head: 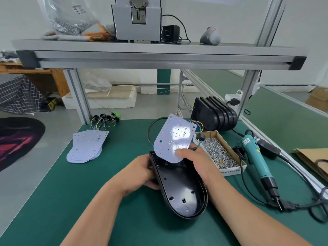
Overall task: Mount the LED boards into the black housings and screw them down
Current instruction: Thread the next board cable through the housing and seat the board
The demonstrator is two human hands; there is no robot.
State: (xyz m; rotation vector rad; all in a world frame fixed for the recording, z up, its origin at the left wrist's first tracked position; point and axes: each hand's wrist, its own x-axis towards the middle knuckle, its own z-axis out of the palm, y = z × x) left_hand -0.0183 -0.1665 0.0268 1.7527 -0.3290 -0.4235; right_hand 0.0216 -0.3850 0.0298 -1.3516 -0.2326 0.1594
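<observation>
While left hand [140, 172] curls round black oval plastic housing [179, 189], right hand [197, 161] pinches pale rounded LED board [170, 139], tilted above.

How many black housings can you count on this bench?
6: one housing in the left hand, front centre; about five in a row by the right post; others may hide.

Assembly workshop (screw box [230, 171], electric screwdriver [254, 154])

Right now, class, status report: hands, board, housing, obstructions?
Left hand grips black housing by its rim. Right hand pinches LED board, tilted over housing's far end, unseated. Board's wires dangle beside screw box.
</observation>
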